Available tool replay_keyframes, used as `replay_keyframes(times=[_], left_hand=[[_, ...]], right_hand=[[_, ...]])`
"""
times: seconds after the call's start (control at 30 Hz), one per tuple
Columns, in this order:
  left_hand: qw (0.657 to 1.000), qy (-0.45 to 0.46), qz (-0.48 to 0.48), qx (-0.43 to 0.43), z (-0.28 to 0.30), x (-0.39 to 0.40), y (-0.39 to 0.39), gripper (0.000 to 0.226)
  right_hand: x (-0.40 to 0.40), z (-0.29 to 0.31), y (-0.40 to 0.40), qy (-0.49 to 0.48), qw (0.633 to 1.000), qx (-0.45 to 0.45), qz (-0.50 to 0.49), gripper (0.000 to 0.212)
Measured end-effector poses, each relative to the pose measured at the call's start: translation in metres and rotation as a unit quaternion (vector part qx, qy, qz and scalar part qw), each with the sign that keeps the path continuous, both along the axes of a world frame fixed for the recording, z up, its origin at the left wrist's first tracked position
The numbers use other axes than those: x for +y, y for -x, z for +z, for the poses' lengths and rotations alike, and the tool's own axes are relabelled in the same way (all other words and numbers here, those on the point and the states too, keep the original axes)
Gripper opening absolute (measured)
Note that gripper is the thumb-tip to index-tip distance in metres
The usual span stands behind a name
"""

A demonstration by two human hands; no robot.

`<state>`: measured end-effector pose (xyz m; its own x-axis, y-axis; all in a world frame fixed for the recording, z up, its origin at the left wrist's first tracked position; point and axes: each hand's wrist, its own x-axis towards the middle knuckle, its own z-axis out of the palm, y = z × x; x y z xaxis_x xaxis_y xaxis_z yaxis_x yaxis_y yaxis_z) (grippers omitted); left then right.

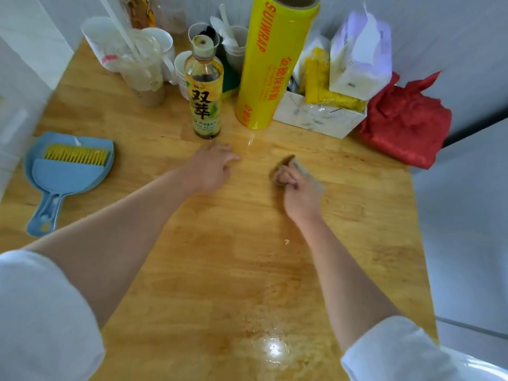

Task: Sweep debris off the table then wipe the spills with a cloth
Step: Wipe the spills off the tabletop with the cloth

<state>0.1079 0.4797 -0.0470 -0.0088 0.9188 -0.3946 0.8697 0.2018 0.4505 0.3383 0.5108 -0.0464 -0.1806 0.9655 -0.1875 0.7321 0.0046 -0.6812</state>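
Observation:
My right hand (298, 189) is closed around a bunched brownish-grey cloth (303, 169) pressed onto the wooden table (233, 270), right of centre. My left hand (210, 167) lies flat on the table with its fingers spread, just in front of the tea bottle, holding nothing. A wet shiny spill (270, 346) glints near the table's front edge. One small pale crumb (286, 241) lies beside my right forearm. A thin wet streak (251, 140) shows in front of the yellow roll. The blue dustpan (63, 182) with its yellow-bristled brush (75, 155) rests at the left edge.
Along the back stand a tea bottle (204, 89), a yellow cling-wrap roll (270, 59), cups (143, 64), a white box with yellow packets (319, 114), a tissue pack (360, 56) and a red bag (404, 119). A grey appliance (467, 215) borders the right.

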Motion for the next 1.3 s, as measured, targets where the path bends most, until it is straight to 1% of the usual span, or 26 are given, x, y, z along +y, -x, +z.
replay_keyframes(times=[0.07,0.13,0.17,0.2,0.27,0.33,0.4,0.43,0.47,0.5,0.57,0.6,0.67,0.7,0.73,0.8,0.87,0.93,0.97,1.0,1.03,1.1,1.2,1.23,1.27,1.3], left_hand=[[1.000,0.002,0.001,0.024,0.004,0.003,-0.008,0.046],[0.997,0.014,-0.004,0.071,0.010,0.007,-0.021,0.050],[0.995,0.015,-0.009,0.094,0.012,0.007,-0.029,0.051],[0.994,0.008,-0.014,0.108,0.013,0.007,-0.037,0.052],[0.995,-0.018,-0.018,0.101,0.014,0.004,-0.051,0.051],[0.996,-0.032,-0.035,0.070,0.015,0.005,-0.067,0.051],[0.997,-0.020,-0.057,0.046,0.016,0.010,-0.081,0.053],[0.997,-0.012,-0.061,0.040,0.015,0.013,-0.087,0.055],[0.998,-0.007,-0.058,0.038,0.014,0.017,-0.094,0.056],[0.998,-0.004,-0.051,0.040,0.013,0.021,-0.100,0.058],[0.997,0.002,-0.045,0.068,0.011,0.029,-0.108,0.060],[0.995,0.009,-0.052,0.089,0.011,0.033,-0.111,0.060],[0.991,0.040,-0.059,0.114,0.014,0.039,-0.116,0.058],[0.990,0.054,-0.052,0.121,0.016,0.040,-0.118,0.056],[0.988,0.064,-0.048,0.131,0.018,0.040,-0.120,0.055],[0.986,0.069,-0.047,0.142,0.020,0.042,-0.126,0.058],[0.987,0.059,-0.039,0.146,0.017,0.042,-0.129,0.064],[0.989,0.051,-0.027,0.139,0.015,0.043,-0.129,0.066],[0.989,0.053,-0.021,0.134,0.014,0.044,-0.129,0.067],[0.990,0.055,-0.018,0.131,0.014,0.045,-0.129,0.067],[0.990,0.057,-0.016,0.130,0.014,0.045,-0.129,0.068],[0.989,0.066,-0.013,0.129,0.016,0.047,-0.131,0.069],[0.986,0.087,-0.014,0.144,0.019,0.050,-0.133,0.068],[0.985,0.091,-0.014,0.147,0.021,0.050,-0.134,0.067],[0.985,0.088,-0.013,0.148,0.022,0.049,-0.138,0.066],[0.986,0.078,-0.013,0.147,0.023,0.048,-0.142,0.065]], right_hand=[[-0.039,-0.003,0.026,0.004,0.990,0.023,0.142,0.046],[-0.084,-0.008,0.030,0.045,0.952,0.028,0.300,0.043],[-0.097,-0.011,0.021,0.065,0.934,0.023,0.349,0.042],[-0.099,-0.012,0.005,0.088,0.929,0.026,0.360,0.042],[-0.072,-0.007,-0.037,0.099,0.955,0.043,0.276,0.045],[-0.022,0.002,-0.084,0.060,0.994,0.024,0.090,0.049],[0.027,0.009,-0.120,0.045,0.992,0.003,-0.117,0.040],[0.040,0.008,-0.126,0.039,0.982,-0.012,-0.184,0.037],[0.044,0.004,-0.122,0.012,0.977,-0.030,-0.209,0.037],[0.038,0.001,-0.109,-0.028,0.982,-0.044,-0.180,0.038],[0.006,-0.007,-0.074,-0.074,0.997,-0.015,-0.011,0.039],[-0.015,-0.012,-0.060,-0.047,0.995,0.000,0.093,0.040],[-0.047,-0.016,-0.059,0.035,0.962,0.005,0.272,0.045],[-0.047,-0.017,-0.071,0.070,0.944,0.008,0.322,0.048],[-0.038,-0.014,-0.092,0.085,0.941,0.001,0.329,0.052],[-0.004,-0.007,-0.147,0.068,0.972,-0.009,0.224,0.054],[0.037,0.003,-0.197,0.051,0.999,-0.005,-0.001,0.050],[0.066,0.006,-0.219,0.023,0.982,-0.014,-0.185,0.043],[0.071,0.002,-0.215,-0.002,0.974,-0.043,-0.222,0.042],[0.068,-0.001,-0.200,-0.033,0.974,-0.074,-0.211,0.040],[0.058,-0.002,-0.180,-0.065,0.980,-0.095,-0.162,0.040],[0.017,-0.010,-0.140,-0.102,0.993,-0.061,-0.005,0.040],[-0.044,-0.020,-0.132,-0.055,0.968,-0.023,0.245,0.043],[-0.043,-0.019,-0.150,-0.019,0.962,-0.015,0.271,0.044],[-0.032,-0.016,-0.176,-0.002,0.969,-0.014,0.247,0.045],[-0.014,-0.011,-0.199,-0.008,0.984,-0.014,0.175,0.047]])
